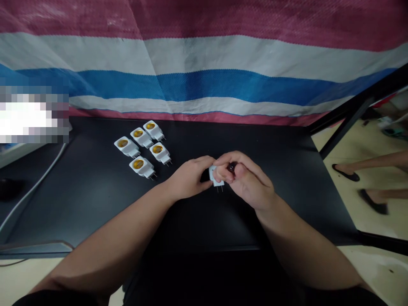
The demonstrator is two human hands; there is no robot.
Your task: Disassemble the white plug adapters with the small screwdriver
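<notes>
nearest the wearer's body, two bare forearms reach in over a black table [108, 212], and their hands meet around a white plug unit [218, 184], a little right of the middle of the view. the left hand [193, 178] comes at it from the left, its thumb and fingers closed on that side of the unit; the right hand [250, 180] leans over it from the right, fingers curled about a dark brown piece [232, 166] whose lower end is hidden. the relation that matters is between these two: the dark piece sits just right of the plug unit, on the right hand's side, while the unit's long axis runs roughly away from the body, its two prongs [219, 189] pointing back toward the wearer. both hands are about equally near, and whether the unit touches the table cannot be told. farther off and to the left, nearer the left hand than the right, stand five similar units [143, 138] with round gold-coloured centres, their prongs angled toward the lower right. beyond them, at the table's far edge, hangs a striped sheet [204, 85] of red, white and blue.
</notes>
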